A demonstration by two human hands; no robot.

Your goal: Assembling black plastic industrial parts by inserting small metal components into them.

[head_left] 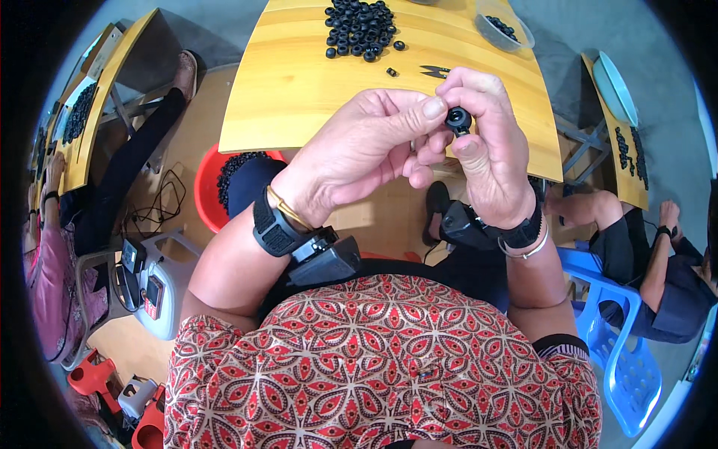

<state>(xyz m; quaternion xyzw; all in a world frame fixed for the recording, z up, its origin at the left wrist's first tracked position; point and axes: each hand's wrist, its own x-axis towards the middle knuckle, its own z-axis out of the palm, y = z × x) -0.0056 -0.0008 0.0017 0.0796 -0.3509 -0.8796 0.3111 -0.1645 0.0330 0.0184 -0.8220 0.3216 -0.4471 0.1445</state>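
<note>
Part: small, black, round. Face is a raised ring around a dark, glossy centre with a bright glint; short black bit sticks out below, toward the right thumb. Material unclear.

Location: held up over the near edge of the yellow wood table (277, 97), between both hands.

Right hand (490, 153): narrow, thumb and curled fingers pinching the black part (458, 120). Left hand (366, 142): narrow, thumb tip at the part's left edge; can't tell if it grips too.

Farther out: one loose black piece (392, 72) beside black snips (434, 72), pile of round black pieces (361, 30) behind, clear bowl (527, 37) with more at right. Red basin (203, 191) of black pieces below, left.
</note>
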